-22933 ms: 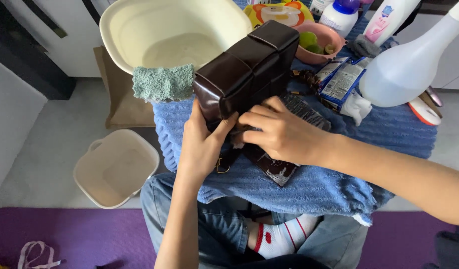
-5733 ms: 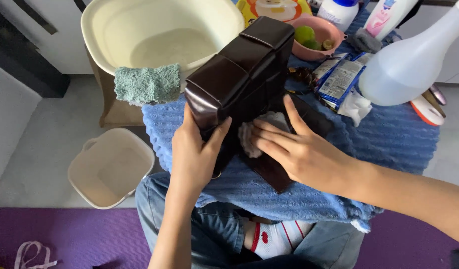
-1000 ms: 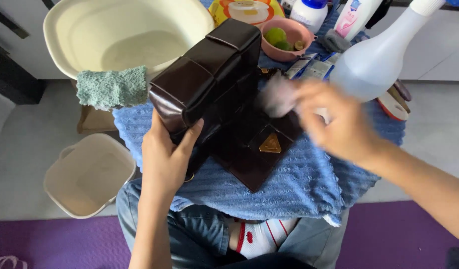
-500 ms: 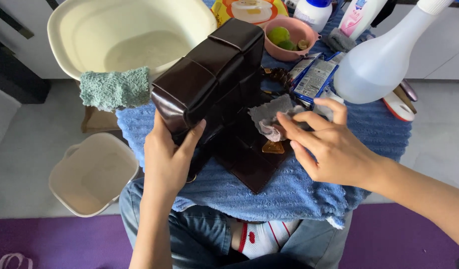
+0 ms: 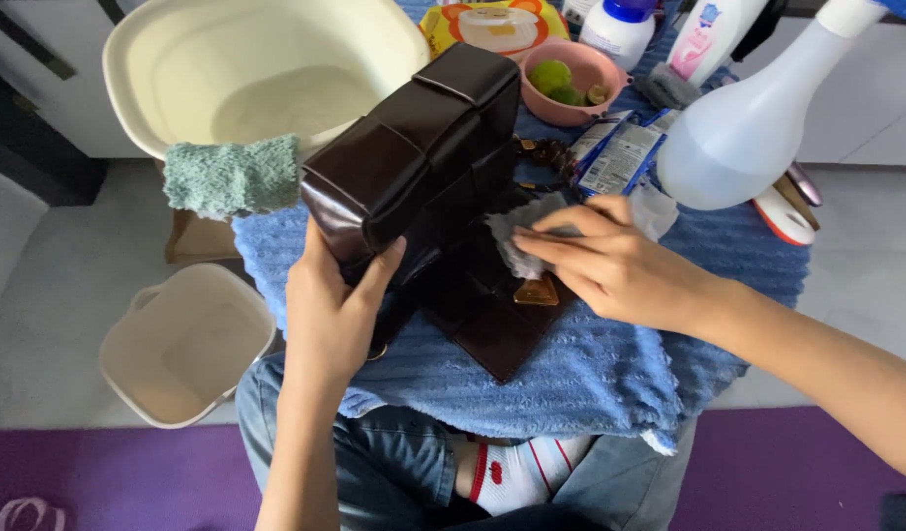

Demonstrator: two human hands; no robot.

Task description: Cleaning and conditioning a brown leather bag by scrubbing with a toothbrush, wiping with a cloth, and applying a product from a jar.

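On a table draped with a blue towel (image 5: 610, 379), the left hand (image 5: 332, 315) keeps a firm grip on the upright dark brown leather bag (image 5: 414, 157) while the right hand (image 5: 615, 265) presses a crumpled grey cloth (image 5: 517, 236) against its open flap.

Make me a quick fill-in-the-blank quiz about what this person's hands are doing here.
1. The left hand grips a dark brown ____.
2. The right hand presses a grey ____ onto the flap.
3. A green cloth hangs over the rim of the cream ____.
4. The pink bowl holds green ____.

Missing words: bag; wipe; basin; limes.
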